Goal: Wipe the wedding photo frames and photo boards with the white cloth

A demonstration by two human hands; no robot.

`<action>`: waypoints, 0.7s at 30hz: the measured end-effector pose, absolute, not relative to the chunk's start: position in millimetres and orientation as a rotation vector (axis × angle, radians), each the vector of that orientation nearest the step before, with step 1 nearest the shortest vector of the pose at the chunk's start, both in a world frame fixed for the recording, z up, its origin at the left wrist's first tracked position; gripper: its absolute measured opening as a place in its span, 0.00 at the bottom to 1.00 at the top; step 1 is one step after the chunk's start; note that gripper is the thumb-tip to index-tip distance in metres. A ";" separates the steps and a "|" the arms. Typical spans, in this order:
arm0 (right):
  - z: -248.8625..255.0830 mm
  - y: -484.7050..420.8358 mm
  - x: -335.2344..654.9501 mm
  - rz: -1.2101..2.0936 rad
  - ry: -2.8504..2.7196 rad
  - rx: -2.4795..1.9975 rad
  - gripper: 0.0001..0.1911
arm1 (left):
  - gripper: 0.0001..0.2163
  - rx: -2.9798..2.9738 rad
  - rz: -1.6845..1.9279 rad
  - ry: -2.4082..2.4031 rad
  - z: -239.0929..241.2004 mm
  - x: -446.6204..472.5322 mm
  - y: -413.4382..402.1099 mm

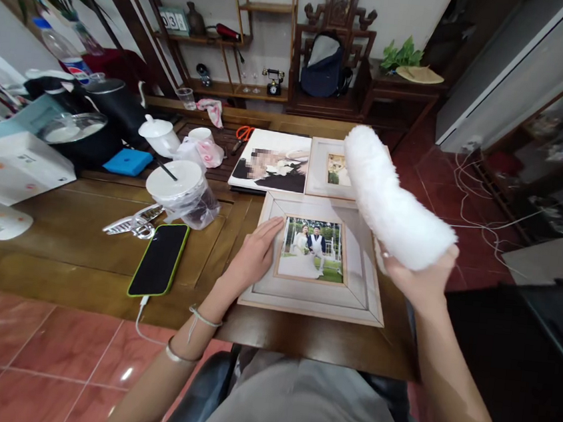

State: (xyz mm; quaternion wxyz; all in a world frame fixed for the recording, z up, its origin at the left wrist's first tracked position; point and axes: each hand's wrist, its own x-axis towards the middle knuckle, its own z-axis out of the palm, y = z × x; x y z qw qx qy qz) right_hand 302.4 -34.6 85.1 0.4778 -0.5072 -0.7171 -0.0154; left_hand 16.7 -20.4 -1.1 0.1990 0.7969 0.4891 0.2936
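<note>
A large pale wooden picture frame lies flat on the wooden table in front of me, with a photo of a couple in it. My left hand lies on its left side, fingers stretched out toward the photo's edge. In my right hand is a white fluffy duster, its grip hidden by my fingers. The duster is raised over the right side of the large frame and covers part of a smaller pale picture frame behind it. A photo album lies to the left of the smaller frame.
To the left are a phone on a charging cable, a hair claw clip, a lidded drink cup, a blue box, a white teapot and a dark pot. Orange-handled scissors lie near the album.
</note>
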 end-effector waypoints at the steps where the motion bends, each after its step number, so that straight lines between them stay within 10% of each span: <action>1: 85.4 -24.5 302.3 -0.056 -1.875 -1.186 0.05 | 0.27 2.231 0.820 1.367 -1.4 16.7 -20.3; 10: 55.0 18.8 264.4 0.229 -2.641 -1.127 0.25 | 0.26 2.241 0.823 1.361 -3.9 15.9 -18.7; 21: 79.8 -71.7 274.4 0.656 -2.824 -0.938 0.25 | 0.26 2.234 0.827 1.347 -2.4 16.0 -19.6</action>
